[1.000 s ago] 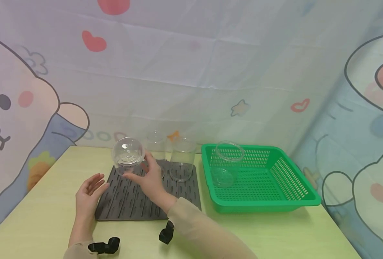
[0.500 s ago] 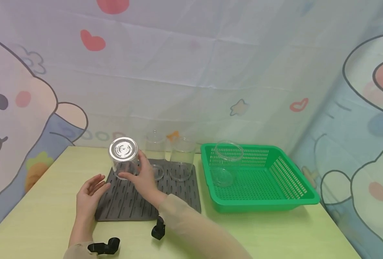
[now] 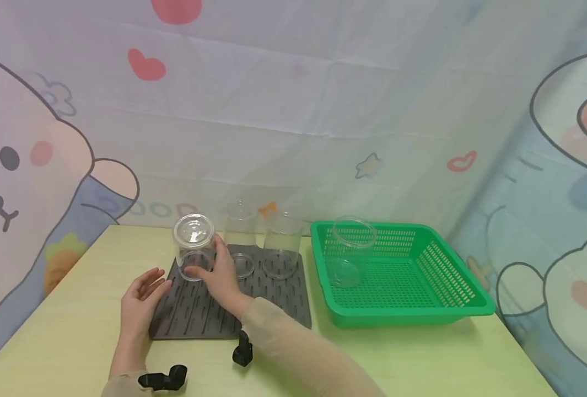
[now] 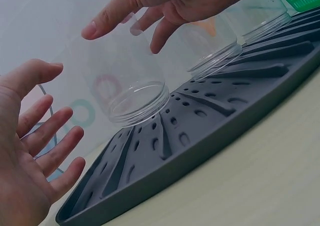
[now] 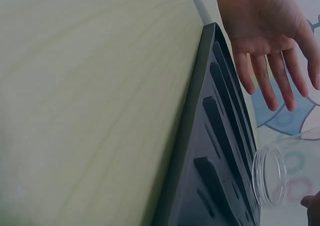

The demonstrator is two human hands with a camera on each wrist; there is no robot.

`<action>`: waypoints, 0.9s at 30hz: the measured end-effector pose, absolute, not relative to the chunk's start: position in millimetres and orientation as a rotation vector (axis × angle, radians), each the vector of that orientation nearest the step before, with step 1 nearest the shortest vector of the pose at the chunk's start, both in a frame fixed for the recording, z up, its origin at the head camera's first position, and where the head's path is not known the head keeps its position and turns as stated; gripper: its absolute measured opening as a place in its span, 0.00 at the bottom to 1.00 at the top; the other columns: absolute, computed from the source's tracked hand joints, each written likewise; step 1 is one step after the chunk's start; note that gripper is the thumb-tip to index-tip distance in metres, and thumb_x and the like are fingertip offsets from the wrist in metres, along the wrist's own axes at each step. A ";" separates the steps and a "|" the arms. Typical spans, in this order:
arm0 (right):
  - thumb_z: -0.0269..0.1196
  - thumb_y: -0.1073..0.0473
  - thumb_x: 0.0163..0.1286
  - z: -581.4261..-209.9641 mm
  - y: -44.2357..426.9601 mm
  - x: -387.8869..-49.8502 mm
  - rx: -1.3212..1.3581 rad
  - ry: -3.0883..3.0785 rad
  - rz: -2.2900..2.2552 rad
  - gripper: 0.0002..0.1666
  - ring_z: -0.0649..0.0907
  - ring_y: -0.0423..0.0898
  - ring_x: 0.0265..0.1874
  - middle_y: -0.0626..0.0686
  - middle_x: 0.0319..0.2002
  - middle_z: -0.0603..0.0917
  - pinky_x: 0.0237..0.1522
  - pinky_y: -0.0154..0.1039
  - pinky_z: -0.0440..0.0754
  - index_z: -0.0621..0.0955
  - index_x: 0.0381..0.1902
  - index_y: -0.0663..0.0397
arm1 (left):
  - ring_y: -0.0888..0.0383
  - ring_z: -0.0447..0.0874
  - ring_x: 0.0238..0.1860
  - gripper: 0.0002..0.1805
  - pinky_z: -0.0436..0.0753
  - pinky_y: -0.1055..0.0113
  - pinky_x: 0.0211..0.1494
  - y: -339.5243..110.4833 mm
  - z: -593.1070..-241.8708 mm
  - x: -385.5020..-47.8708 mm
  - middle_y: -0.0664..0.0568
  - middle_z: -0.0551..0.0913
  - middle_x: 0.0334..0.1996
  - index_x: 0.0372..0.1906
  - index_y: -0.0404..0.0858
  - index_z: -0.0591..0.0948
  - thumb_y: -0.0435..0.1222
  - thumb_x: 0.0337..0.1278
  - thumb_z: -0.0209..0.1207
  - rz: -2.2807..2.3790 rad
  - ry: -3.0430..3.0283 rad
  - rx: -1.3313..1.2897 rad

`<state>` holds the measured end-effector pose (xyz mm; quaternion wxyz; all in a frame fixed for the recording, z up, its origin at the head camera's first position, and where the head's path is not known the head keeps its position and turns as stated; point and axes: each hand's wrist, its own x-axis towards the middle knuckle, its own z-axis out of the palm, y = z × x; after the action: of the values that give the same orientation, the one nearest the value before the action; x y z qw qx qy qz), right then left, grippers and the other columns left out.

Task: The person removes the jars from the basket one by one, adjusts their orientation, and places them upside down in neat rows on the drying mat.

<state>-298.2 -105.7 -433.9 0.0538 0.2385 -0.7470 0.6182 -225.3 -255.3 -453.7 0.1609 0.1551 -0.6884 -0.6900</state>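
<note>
My right hand [image 3: 221, 278] holds a clear jar [image 3: 193, 230] by its side, over the back left of the dark grey ridged mat [image 3: 189, 317]. The jar is upside down; its threaded rim [image 4: 140, 106] is at or very near the mat in the left wrist view. My left hand [image 3: 141, 298] is beside the mat's left edge, fingers relaxed and apart from the jar, as the right wrist view also shows. Two more clear jars, one farther back [image 3: 241, 234] and one to the right [image 3: 281, 245], stand mouth down on the mat.
A green plastic basket [image 3: 412, 312] stands right of the mat, with another clear jar [image 3: 349, 259] upright in its left part. A printed cloth [image 3: 323, 110] hangs behind the pale yellow table [image 3: 422, 358].
The jar in my right hand was tilted with its base towards the head camera. It has since been straightened and lowered to the mat. The left hand has hardly moved.
</note>
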 end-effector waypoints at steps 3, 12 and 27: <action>0.71 0.55 0.60 -435.0 -105.5 -299.8 0.724 -2.297 1.863 0.49 0.67 0.46 0.70 0.48 0.69 0.69 0.68 0.48 0.73 0.59 0.74 0.44 | 0.74 0.72 0.52 0.33 0.73 0.90 0.50 -254.0 -453.7 -225.6 0.72 0.73 0.49 0.70 0.37 0.65 0.41 0.63 0.62 -1.965 -1.976 0.446; 0.68 0.49 0.64 -428.6 -113.8 -303.7 0.638 -2.522 1.648 0.53 0.67 0.47 0.72 0.50 0.75 0.61 0.70 0.42 0.71 0.52 0.78 0.49 | 0.76 0.73 0.51 0.34 0.73 0.90 0.50 -255.1 -454.0 -225.1 0.72 0.73 0.50 0.71 0.37 0.65 0.41 0.63 0.63 -1.974 -1.969 0.433; 0.64 0.48 0.68 -416.3 -124.9 -315.0 0.503 -2.674 1.570 0.52 0.69 0.50 0.70 0.53 0.75 0.60 0.66 0.45 0.75 0.47 0.78 0.50 | 0.76 0.72 0.50 0.34 0.72 0.90 0.49 -257.2 -454.3 -223.9 0.70 0.73 0.50 0.70 0.36 0.65 0.40 0.63 0.63 -1.933 -1.981 0.457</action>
<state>-315.0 -124.9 -416.3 0.0003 0.1603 -0.8512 0.4997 -223.9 -257.2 -454.3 0.1673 0.1605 -0.6961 -0.6795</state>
